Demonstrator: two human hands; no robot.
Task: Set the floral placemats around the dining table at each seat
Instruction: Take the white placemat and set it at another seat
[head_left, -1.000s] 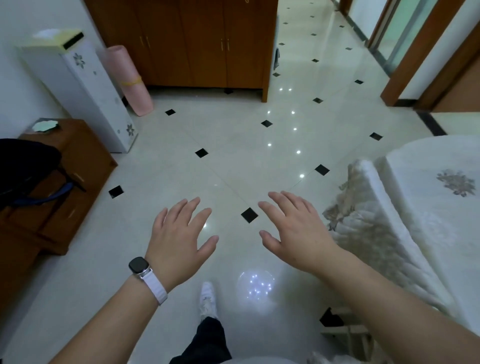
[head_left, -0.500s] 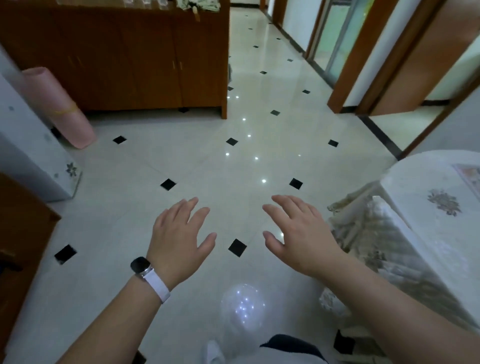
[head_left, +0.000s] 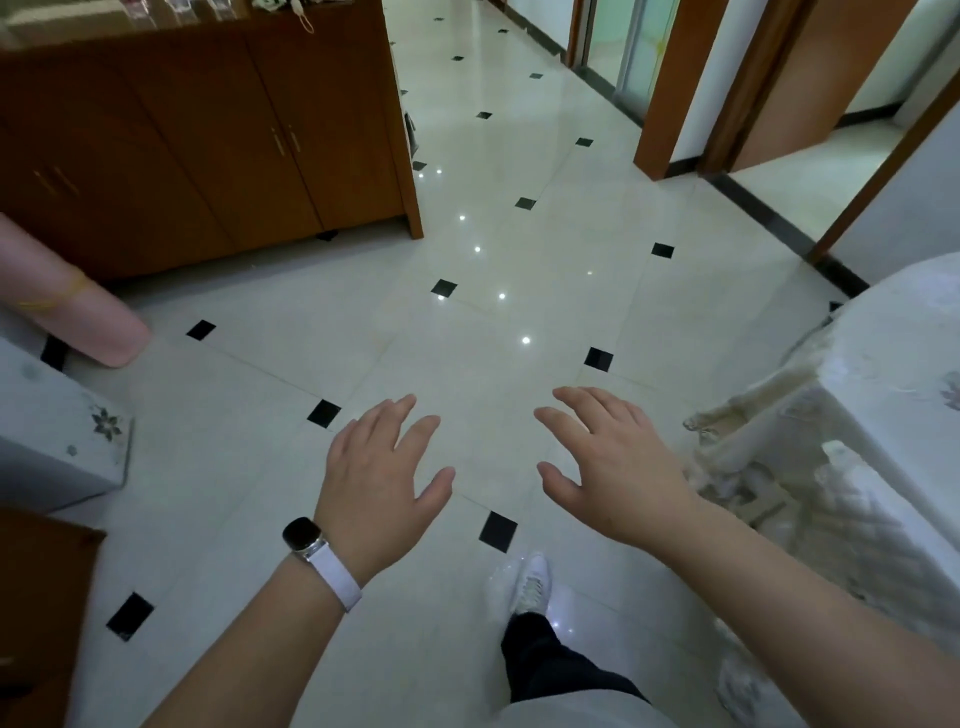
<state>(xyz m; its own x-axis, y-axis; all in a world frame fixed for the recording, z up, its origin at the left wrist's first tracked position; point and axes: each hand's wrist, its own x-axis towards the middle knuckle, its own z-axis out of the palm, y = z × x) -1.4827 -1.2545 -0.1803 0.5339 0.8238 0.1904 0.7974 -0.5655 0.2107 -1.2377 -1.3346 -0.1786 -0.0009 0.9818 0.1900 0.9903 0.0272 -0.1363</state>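
Hands spread empty, palms down over the tiled floor (head_left: 291, 364): left hand (head_left: 376, 483), right hand (head_left: 613, 467). Only a corner of the cloth-draped bench (head_left: 883, 374) shows, cut off at the right edge; no placemat can be made out there.

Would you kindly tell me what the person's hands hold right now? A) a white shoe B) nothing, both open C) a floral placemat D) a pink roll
B: the left hand and right hand hover open over the tiled floor, fingers spread.
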